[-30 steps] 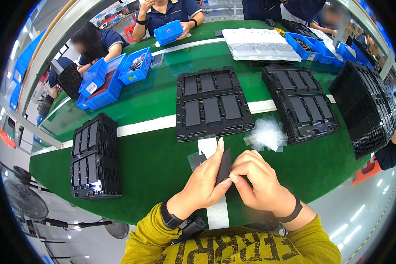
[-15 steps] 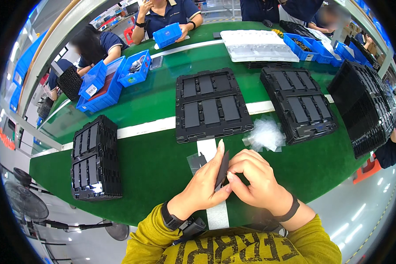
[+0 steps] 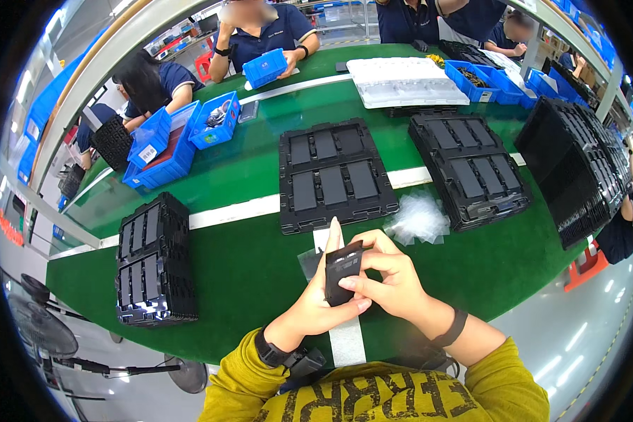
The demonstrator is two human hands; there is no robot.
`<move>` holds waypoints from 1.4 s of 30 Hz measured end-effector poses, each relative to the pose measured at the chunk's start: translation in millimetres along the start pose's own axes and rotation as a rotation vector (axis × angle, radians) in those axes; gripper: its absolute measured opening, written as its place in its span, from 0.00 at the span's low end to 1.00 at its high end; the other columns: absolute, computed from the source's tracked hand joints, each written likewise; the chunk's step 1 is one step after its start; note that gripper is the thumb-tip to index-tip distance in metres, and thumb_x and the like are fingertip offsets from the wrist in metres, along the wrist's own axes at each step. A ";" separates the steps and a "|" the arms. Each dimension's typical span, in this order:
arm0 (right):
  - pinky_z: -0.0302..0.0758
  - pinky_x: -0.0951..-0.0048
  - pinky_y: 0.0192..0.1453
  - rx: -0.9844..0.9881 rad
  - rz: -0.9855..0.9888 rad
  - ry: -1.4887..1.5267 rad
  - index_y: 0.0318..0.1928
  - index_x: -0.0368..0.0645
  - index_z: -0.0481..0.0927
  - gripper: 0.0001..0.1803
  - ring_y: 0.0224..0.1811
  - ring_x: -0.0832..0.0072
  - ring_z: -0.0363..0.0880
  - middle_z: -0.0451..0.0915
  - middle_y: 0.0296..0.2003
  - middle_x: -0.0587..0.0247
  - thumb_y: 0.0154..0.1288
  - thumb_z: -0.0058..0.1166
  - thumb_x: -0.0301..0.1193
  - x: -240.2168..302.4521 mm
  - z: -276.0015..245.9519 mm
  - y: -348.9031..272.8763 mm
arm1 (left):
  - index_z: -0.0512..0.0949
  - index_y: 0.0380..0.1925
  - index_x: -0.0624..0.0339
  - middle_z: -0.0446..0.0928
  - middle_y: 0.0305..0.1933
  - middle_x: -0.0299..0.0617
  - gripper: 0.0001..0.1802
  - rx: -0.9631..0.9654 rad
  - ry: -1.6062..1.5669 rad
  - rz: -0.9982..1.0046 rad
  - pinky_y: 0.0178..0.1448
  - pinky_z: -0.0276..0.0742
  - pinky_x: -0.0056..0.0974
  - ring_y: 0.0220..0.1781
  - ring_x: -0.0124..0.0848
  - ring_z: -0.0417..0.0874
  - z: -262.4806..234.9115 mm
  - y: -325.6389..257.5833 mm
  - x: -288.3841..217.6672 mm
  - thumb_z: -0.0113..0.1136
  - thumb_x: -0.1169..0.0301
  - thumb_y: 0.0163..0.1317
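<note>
A flat black rectangular piece with faint print on its face is gripped by my left hand, whose thumb and fingers hold its sides. My right hand pinches the piece's right edge, thumb against its face. Just left of the hands, a clear film lies on the green table, partly hidden by my left hand. Beyond them sits a black tray with several dark flat pieces in its slots. A pile of clear film sheets lies to the right of this tray.
Stacked black trays stand at the left, right of centre and far right. Blue bins and a white tray are farther back. Co-workers sit across the green table; one holds a blue box.
The black piece has turned from edge-on to show its printed face. My right thumb has moved onto that face, and both hands have shifted slightly left.
</note>
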State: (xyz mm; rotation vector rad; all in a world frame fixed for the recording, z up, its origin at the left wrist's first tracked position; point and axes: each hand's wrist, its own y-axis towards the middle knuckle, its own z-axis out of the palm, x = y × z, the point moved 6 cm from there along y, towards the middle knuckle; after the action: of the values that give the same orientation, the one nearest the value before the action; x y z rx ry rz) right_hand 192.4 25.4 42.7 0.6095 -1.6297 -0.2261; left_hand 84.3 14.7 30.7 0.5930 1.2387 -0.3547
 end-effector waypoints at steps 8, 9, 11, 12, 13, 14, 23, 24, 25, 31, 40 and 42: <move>0.67 0.84 0.31 -0.031 0.202 0.294 0.30 0.36 0.74 0.07 0.28 0.88 0.69 0.74 0.28 0.70 0.62 0.53 0.27 -16.9 -6.6 1.8 | 0.60 0.61 0.62 0.60 0.63 0.45 0.37 -0.016 0.140 0.090 0.65 0.55 0.42 0.63 0.36 0.61 -35.0 5.1 -2.8 0.63 0.68 0.51; 0.67 0.85 0.30 0.002 0.352 0.313 0.31 0.37 0.73 0.07 0.26 0.90 0.68 0.75 0.25 0.72 0.63 0.52 0.28 -24.3 -0.4 -4.2 | 0.63 0.60 0.61 0.61 0.61 0.45 0.33 -0.027 0.157 0.076 0.63 0.61 0.42 0.61 0.35 0.63 -33.3 5.0 -9.8 0.61 0.70 0.53; 0.68 0.84 0.31 0.061 0.398 0.324 0.33 0.38 0.73 0.06 0.26 0.91 0.68 0.76 0.23 0.74 0.65 0.50 0.28 -31.1 6.3 -8.3 | 0.65 0.58 0.61 0.64 0.59 0.45 0.29 -0.067 0.111 0.039 0.57 0.67 0.39 0.59 0.34 0.66 -28.4 4.8 -12.2 0.58 0.73 0.55; 0.69 0.84 0.32 0.074 0.394 0.334 0.33 0.38 0.73 0.06 0.27 0.90 0.70 0.77 0.24 0.71 0.65 0.49 0.28 -30.1 8.2 -7.6 | 0.68 0.56 0.61 0.66 0.57 0.45 0.24 -0.106 0.073 0.002 0.52 0.73 0.36 0.56 0.33 0.68 -28.0 4.0 -10.8 0.55 0.75 0.57; 0.70 0.84 0.32 0.086 0.391 0.343 0.33 0.38 0.73 0.06 0.28 0.89 0.72 0.78 0.25 0.69 0.65 0.49 0.28 -29.1 9.9 -7.0 | 0.68 0.56 0.61 0.66 0.57 0.45 0.24 -0.118 0.070 0.005 0.52 0.73 0.36 0.56 0.33 0.68 -28.3 3.3 -11.2 0.55 0.75 0.57; 0.71 0.84 0.33 0.097 0.387 0.353 0.33 0.38 0.73 0.06 0.29 0.89 0.74 0.80 0.26 0.67 0.65 0.48 0.28 -28.0 11.4 -6.7 | 0.70 0.53 0.65 0.67 0.55 0.46 0.21 -0.128 0.101 0.033 0.57 0.68 0.38 0.57 0.35 0.69 -28.8 2.9 -13.4 0.52 0.77 0.58; 0.71 0.82 0.28 0.122 0.260 0.126 0.33 0.39 0.74 0.07 0.25 0.86 0.75 0.80 0.23 0.66 0.64 0.50 0.30 -17.0 3.7 -3.1 | 0.76 0.48 0.52 0.70 0.51 0.41 0.24 -0.140 1.163 0.488 0.60 0.54 0.45 0.57 0.42 0.67 -21.0 0.9 -56.4 0.61 0.67 0.48; 0.71 0.82 0.28 0.128 0.262 0.124 0.33 0.39 0.74 0.07 0.25 0.86 0.75 0.80 0.23 0.66 0.64 0.50 0.30 -16.7 3.2 -3.8 | 0.76 0.48 0.55 0.70 0.52 0.43 0.24 -0.137 1.227 0.504 0.61 0.55 0.47 0.58 0.44 0.67 -18.7 -0.6 -59.2 0.61 0.67 0.46; 0.71 0.82 0.29 0.131 0.260 0.114 0.33 0.39 0.74 0.06 0.26 0.86 0.75 0.79 0.24 0.67 0.64 0.50 0.30 -16.1 2.7 -4.6 | 0.76 0.47 0.58 0.70 0.52 0.46 0.25 -0.136 1.291 0.521 0.62 0.56 0.49 0.58 0.46 0.67 -16.5 -2.0 -60.8 0.61 0.67 0.45; 0.71 0.79 0.38 0.142 0.275 0.458 0.37 0.38 0.73 0.07 0.35 0.83 0.75 0.77 0.33 0.67 0.65 0.48 0.30 -17.9 7.6 -9.4 | 0.73 0.50 0.61 0.68 0.55 0.50 0.32 -0.078 0.713 0.478 0.63 0.55 0.51 0.60 0.48 0.64 -18.7 -2.0 -50.0 0.66 0.63 0.41; 0.73 0.72 0.45 0.220 0.371 0.806 0.44 0.36 0.72 0.15 0.40 0.76 0.76 0.76 0.39 0.61 0.66 0.46 0.36 -20.9 22.1 -14.1 | 0.73 0.50 0.61 0.70 0.54 0.50 0.32 -0.088 0.803 0.547 0.62 0.56 0.51 0.60 0.49 0.65 -13.6 -7.7 -56.2 0.66 0.62 0.42; 0.73 0.72 0.46 0.242 0.380 0.856 0.44 0.36 0.72 0.15 0.41 0.76 0.75 0.76 0.39 0.61 0.67 0.46 0.36 -17.4 23.9 -14.8 | 0.73 0.49 0.61 0.70 0.54 0.51 0.30 -0.090 0.787 0.597 0.63 0.56 0.51 0.60 0.49 0.65 -13.7 -9.3 -56.7 0.64 0.58 0.45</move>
State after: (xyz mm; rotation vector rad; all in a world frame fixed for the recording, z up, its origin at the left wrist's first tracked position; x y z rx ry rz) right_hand 173.8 17.0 16.7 0.4663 -0.9057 0.4682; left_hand 51.5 12.0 79.7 1.0374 1.7225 0.4844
